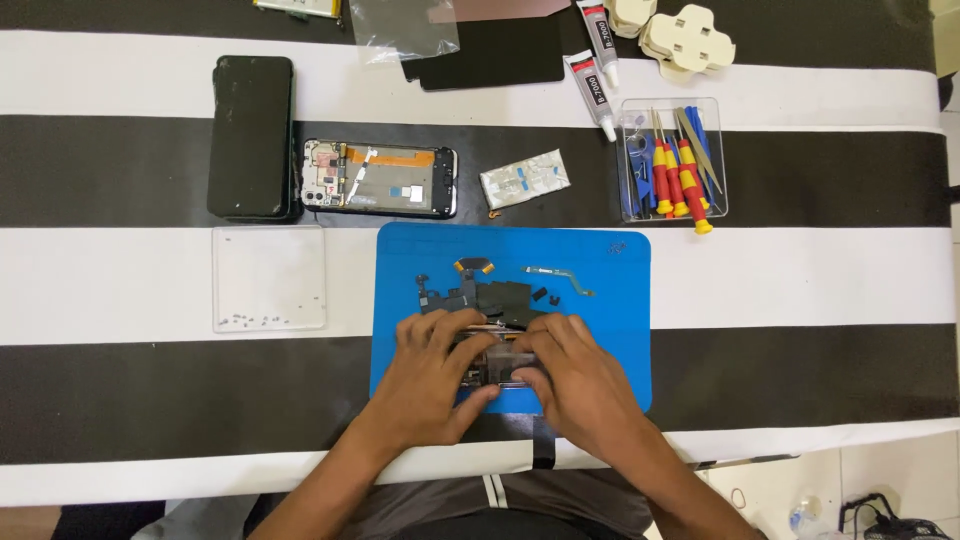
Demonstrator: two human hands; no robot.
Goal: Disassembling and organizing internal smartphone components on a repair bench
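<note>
Hands, left (432, 372) and right (577, 378), clamped on small phone part (497, 358) over blue mat (610, 300); loose black parts (490, 295) just beyond grip, opened phone (380, 180) farther.

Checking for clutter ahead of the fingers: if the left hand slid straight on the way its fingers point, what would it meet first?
The left hand points up and right, so probably the small black parts on the blue rubber mat, beyond the clear-framed piece both hands grip.
</note>
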